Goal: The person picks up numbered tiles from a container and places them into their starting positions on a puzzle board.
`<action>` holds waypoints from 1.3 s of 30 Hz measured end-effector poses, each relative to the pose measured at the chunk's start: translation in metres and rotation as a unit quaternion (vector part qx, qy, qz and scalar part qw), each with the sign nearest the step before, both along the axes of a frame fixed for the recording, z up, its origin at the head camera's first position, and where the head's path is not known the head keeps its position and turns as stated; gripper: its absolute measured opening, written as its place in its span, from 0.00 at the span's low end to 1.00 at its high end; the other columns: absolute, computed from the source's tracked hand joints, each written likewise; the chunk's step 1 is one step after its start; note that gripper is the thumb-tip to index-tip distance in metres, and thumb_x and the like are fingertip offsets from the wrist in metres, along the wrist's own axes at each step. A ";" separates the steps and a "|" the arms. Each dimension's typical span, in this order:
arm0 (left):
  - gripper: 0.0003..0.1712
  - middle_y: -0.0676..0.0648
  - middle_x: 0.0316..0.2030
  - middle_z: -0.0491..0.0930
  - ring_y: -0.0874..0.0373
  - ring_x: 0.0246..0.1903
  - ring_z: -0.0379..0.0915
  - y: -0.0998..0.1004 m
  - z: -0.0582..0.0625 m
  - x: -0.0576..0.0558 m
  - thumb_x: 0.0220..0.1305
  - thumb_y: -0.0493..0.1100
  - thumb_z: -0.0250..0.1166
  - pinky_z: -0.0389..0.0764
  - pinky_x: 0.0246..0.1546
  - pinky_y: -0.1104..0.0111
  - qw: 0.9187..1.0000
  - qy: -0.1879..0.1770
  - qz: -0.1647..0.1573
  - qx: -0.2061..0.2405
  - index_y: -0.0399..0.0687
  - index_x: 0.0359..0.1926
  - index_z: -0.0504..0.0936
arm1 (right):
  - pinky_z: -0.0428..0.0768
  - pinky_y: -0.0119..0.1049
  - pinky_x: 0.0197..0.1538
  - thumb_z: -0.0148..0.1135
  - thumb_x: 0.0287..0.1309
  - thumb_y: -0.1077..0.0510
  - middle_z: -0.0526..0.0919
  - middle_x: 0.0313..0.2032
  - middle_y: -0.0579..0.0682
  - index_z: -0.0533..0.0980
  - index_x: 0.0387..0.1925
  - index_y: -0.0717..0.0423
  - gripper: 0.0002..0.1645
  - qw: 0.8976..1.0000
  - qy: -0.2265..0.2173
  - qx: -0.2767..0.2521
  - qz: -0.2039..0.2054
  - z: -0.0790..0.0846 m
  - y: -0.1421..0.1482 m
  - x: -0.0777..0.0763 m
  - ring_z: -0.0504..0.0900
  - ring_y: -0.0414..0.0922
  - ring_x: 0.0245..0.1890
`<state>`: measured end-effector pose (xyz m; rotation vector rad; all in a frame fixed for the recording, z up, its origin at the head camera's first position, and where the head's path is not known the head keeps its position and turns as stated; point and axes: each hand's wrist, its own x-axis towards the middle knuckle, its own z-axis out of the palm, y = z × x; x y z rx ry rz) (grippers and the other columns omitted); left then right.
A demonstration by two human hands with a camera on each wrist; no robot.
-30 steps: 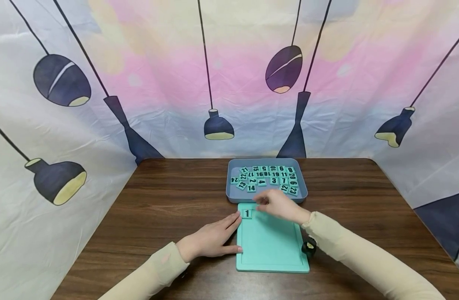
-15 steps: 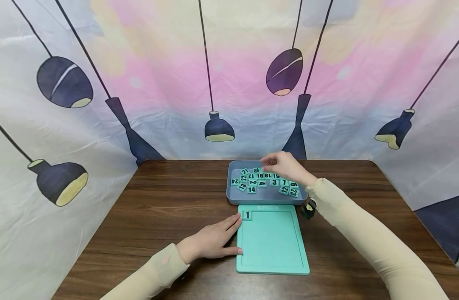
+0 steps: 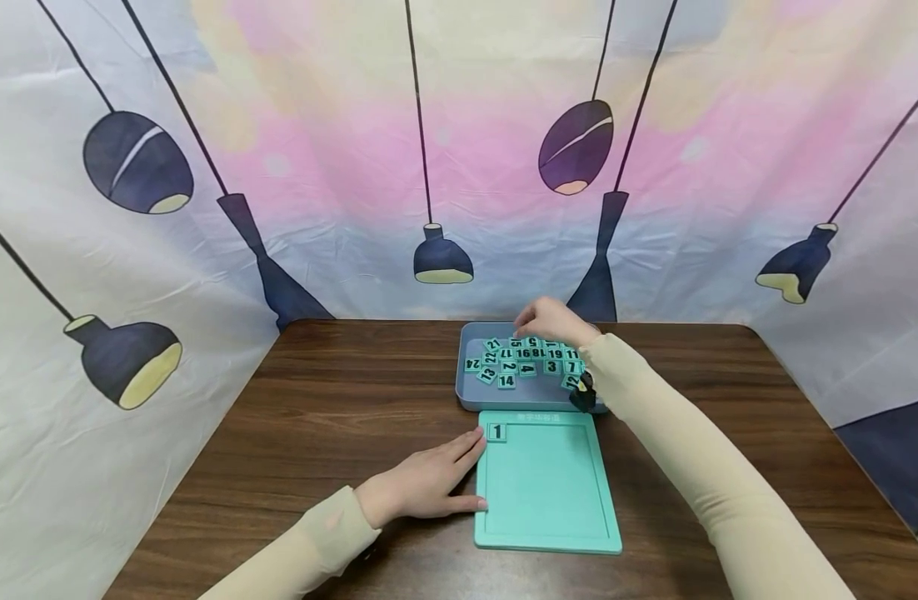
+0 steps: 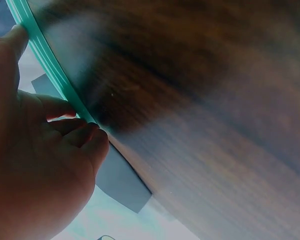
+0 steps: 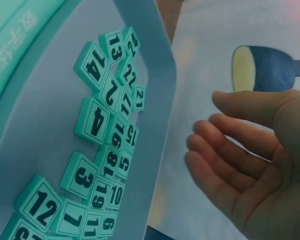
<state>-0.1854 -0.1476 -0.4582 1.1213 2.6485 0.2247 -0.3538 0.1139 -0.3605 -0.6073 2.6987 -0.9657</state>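
My left hand (image 3: 429, 482) lies beside the turquoise board (image 3: 545, 487), its fingertips and thumb at the board's left edge. In the left wrist view, those fingers (image 4: 92, 137) touch the board's rim (image 4: 50, 65). A square tile marked 1 (image 3: 497, 432) sits in the board's upper left corner. Over the back of the grey-blue tray (image 3: 474, 398) hovers my right hand (image 3: 552, 321), fingers loosely bent and holding nothing. The right wrist view has this hand (image 5: 250, 165) beyond the tray's wall, near numbered tiles such as 15 (image 5: 132, 136) and 5 (image 5: 124, 164).
Several more turquoise tiles, among them 14 (image 3: 507, 381) and 3 (image 3: 552, 367), lie face up in the tray, which stands just behind the board. Both rest on a dark wooden table (image 3: 339, 400). A printed curtain (image 3: 339, 167) hangs behind the table's far edge.
From above the board, my right hand has moved away to the back of the tray, then slightly left. The left hand holds its place at the board, and tile 1 stays put.
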 end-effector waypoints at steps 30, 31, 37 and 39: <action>0.51 0.45 0.80 0.44 0.52 0.76 0.50 0.001 -0.001 0.003 0.72 0.72 0.48 0.66 0.68 0.58 1.000 -0.012 0.002 0.002 0.45 0.80 0.49 | 0.73 0.42 0.36 0.73 0.60 0.54 0.82 0.37 0.55 0.81 0.43 0.62 0.16 0.986 -0.047 0.152 -0.055 -0.050 -0.035 -0.010 0.75 0.47 0.30; 0.51 0.45 0.80 0.44 0.52 0.76 0.50 0.001 -0.001 0.003 0.71 0.72 0.49 0.66 0.68 0.59 1.000 -0.011 0.003 0.001 0.45 0.81 0.49 | 0.74 0.42 0.37 0.73 0.59 0.54 0.82 0.40 0.56 0.81 0.46 0.63 0.19 0.985 -0.044 0.154 -0.058 -0.050 -0.035 -0.009 0.76 0.47 0.32; 0.51 0.46 0.80 0.44 0.53 0.75 0.51 0.001 -0.001 0.002 0.71 0.73 0.48 0.67 0.67 0.59 1.000 -0.006 0.005 -0.002 0.45 0.81 0.49 | 0.77 0.44 0.38 0.74 0.59 0.52 0.83 0.46 0.59 0.79 0.52 0.65 0.26 0.984 -0.040 0.159 -0.062 -0.052 -0.036 -0.008 0.80 0.50 0.36; 0.51 0.46 0.80 0.44 0.53 0.75 0.51 0.001 0.000 0.002 0.71 0.73 0.48 0.67 0.67 0.59 1.000 -0.005 0.006 -0.004 0.45 0.81 0.49 | 0.76 0.43 0.37 0.74 0.59 0.51 0.82 0.46 0.58 0.79 0.52 0.65 0.26 0.984 -0.046 0.163 -0.060 -0.054 -0.037 -0.010 0.80 0.50 0.36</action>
